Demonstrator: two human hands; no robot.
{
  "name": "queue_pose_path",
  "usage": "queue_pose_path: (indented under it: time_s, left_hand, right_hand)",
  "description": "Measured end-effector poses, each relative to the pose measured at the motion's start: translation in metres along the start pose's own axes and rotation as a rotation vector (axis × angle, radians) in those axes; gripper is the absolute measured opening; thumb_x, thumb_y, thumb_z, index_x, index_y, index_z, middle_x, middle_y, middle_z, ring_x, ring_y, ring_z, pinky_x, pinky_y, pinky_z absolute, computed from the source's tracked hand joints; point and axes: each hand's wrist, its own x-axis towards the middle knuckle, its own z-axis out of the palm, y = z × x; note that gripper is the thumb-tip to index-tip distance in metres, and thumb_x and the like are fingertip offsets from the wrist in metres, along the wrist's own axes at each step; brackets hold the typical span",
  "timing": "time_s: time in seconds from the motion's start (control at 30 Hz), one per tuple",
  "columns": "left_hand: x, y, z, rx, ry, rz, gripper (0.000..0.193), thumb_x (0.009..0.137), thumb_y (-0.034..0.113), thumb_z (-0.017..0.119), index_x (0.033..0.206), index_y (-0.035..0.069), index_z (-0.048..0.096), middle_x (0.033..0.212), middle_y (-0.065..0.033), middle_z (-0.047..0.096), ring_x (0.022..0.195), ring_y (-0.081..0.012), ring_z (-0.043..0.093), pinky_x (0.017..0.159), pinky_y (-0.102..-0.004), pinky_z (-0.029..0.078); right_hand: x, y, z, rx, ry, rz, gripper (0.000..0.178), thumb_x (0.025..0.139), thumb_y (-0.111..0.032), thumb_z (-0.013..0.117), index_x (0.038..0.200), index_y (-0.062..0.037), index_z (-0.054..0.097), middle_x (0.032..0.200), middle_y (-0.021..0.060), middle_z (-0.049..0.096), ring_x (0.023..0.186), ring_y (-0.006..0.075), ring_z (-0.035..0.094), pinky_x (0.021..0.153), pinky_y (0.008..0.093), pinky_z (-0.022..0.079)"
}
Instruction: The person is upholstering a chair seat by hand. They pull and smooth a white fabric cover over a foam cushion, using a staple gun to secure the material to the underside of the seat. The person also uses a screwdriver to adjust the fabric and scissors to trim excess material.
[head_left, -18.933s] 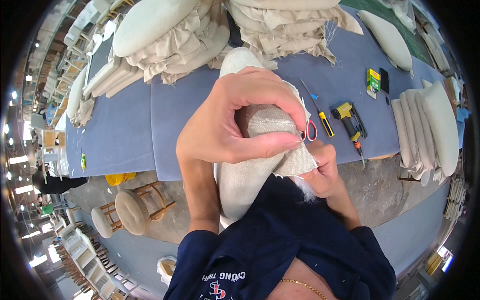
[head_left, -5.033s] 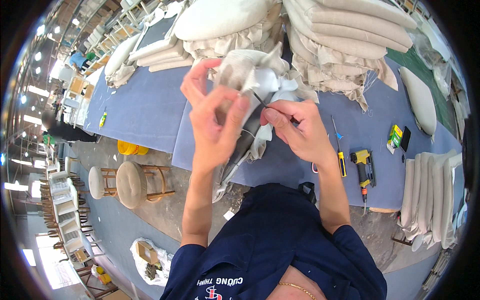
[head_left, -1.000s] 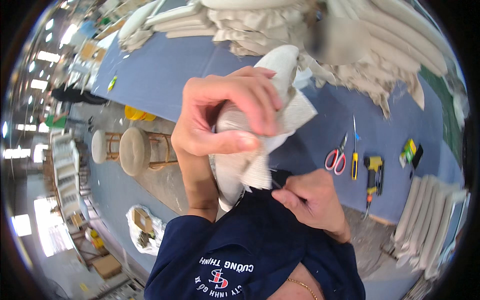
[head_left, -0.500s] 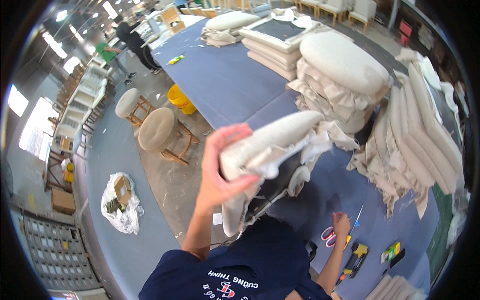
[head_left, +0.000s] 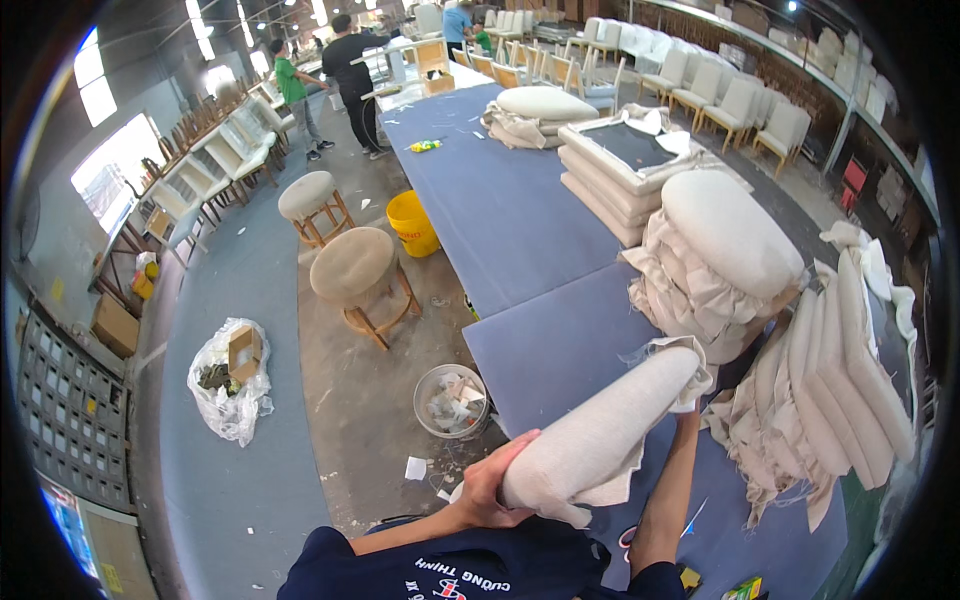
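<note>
1. Grips near end of beige cloth-covered cushion [head_left: 605,425] w/ L hand [head_left: 490,485]: fingers on upper side, thumb below, edge pinched between.
2. Reaches R forearm [head_left: 662,505] up to far end of cushion; cannot tell R grip, hand hidden behind cloth.
3. Noted re position: cushion held aslant over near part of blue table [head_left: 545,345], near end low by torso, far end raised, loose cloth flap along lower side.
4. Handling (judgemt only): looks light for its bulk, padded & soft outside, prob. firmer inside; woven cover unlikely to slip; raw edges apt to fray. Best held at both ends, thro' padding, not by loose flap.
5. Noted beside R forearm, on table: red-handled scissors [head_left: 628,540], part hidden; slim tool w/ blue piece [head_left: 694,520]; yellow-green box [head_left: 742,589] at lower rim.
6. Located on floor, L of table: scrap bucket [head_left: 450,432], w/ waste inside.
7. Located R, further along table: leaning cushion stack [head_left: 835,370], then rounded cushion pile [head_left: 735,235].
8. Located mid-distance, L: padded stool [head_left: 352,268], yellow bucket [head_left: 412,225].
9. Seen far off, beyond table's L edge: co-worker in black [head_left: 350,80], co-worker in green [head_left: 293,90]; far R, pale chairs [head_left: 735,105].
</note>
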Motion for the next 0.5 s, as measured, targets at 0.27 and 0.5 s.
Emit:
queue_pose_path:
  time_s: [0.27, 0.5]
  left_hand:
    - [0.034, 0.019, 0.029, -0.171, -0.121, 0.116, 0.086, 0.062, 0.008, 0.089, 0.137, -0.007, 0.051, 0.135, -0.027, 0.06, 0.124, -0.0402, 0.062, 0.105, -0.0443, 0.05]
    - [0.053, -0.035, 0.071, -0.287, -0.274, -0.051, 0.104, 0.069, 0.02, 0.092, 0.152, 0.002, 0.032, 0.148, -0.0236, 0.049, 0.134, -0.038, 0.052, 0.111, -0.0442, 0.042]
  right_hand:
    - [0.019, -0.044, -0.121, -0.198, 0.13, -0.257, 0.045, 0.103, -0.032, 0.046, 0.123, 0.0034, 0.065, 0.11, 0.0097, 0.07, 0.108, 0.0203, 0.062, 0.1, 0.0341, 0.045]
    - [-0.04, -0.201, -0.067, -0.504, -0.284, -0.456, 0.043, 0.099, -0.035, 0.045, 0.1, 0.002, 0.066, 0.099, 0.0083, 0.069, 0.1, 0.0206, 0.063, 0.098, 0.0353, 0.045]
